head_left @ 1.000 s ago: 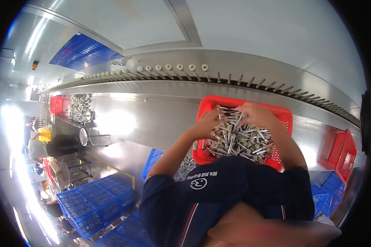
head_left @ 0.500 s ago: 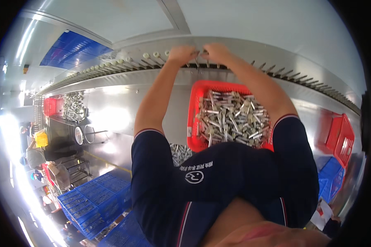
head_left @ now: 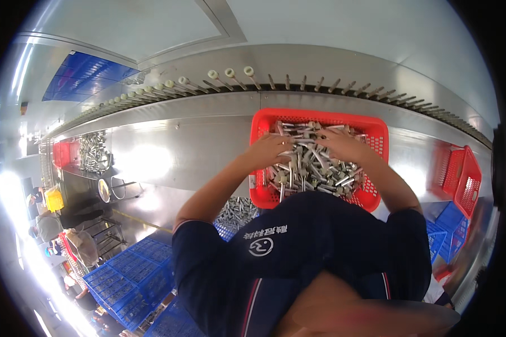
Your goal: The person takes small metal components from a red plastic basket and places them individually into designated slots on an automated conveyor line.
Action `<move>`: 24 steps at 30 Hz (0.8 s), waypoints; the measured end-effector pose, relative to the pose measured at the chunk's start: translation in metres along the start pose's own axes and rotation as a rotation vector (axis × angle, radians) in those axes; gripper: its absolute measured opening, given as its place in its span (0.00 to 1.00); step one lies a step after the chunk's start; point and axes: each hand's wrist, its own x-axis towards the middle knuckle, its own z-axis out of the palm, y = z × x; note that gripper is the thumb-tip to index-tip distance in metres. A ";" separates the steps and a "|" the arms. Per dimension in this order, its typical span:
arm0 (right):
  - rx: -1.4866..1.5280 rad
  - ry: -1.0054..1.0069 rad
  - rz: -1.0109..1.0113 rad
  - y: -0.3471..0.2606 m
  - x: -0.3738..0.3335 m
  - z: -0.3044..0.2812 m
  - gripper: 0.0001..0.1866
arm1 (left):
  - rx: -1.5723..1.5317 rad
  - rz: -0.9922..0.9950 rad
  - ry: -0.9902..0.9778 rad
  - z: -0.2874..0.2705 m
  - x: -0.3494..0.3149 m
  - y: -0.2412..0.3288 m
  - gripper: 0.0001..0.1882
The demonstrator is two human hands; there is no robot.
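Observation:
Both of my hands are down in a red plastic basket (head_left: 381, 132) heaped with metal rod-like parts (head_left: 315, 168) that have pale greenish heads. At the left of the heap, my left hand (head_left: 271, 149) rests on the parts with its fingers apart. My right hand (head_left: 343, 144) lies over the far right part of the heap, fingers spread and touching several pieces. Neither hand shows a firm hold, though some fingertips are hidden among the parts. Beyond the basket runs a long rail of upright pins (head_left: 319, 84). Pale round-headed parts (head_left: 229, 73) sit on its left stretch.
A steel worktop (head_left: 208, 146) carries the basket. Red baskets (head_left: 466, 180) and blue crates (head_left: 452, 230) stand at the right. Lower left are stacked blue crates (head_left: 132, 275), a round stool (head_left: 104, 191) and people. Another parts heap (head_left: 236, 214) lies beside my left arm.
Both hands have come back from the pins on the rail, down into the red basket, and moved apart. Round-headed parts and bare pins now show where my hands were.

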 end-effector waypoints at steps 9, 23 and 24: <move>0.103 0.476 0.135 0.007 0.134 -0.075 0.22 | 0.592 -0.148 0.713 -0.133 0.057 -0.086 0.15; 0.523 0.420 0.258 0.002 0.104 -0.170 0.11 | 0.084 -0.144 0.289 -0.194 0.081 -0.016 0.10; 0.475 0.287 0.245 -0.008 0.084 -0.164 0.10 | -0.011 -0.044 0.211 -0.181 0.062 -0.004 0.10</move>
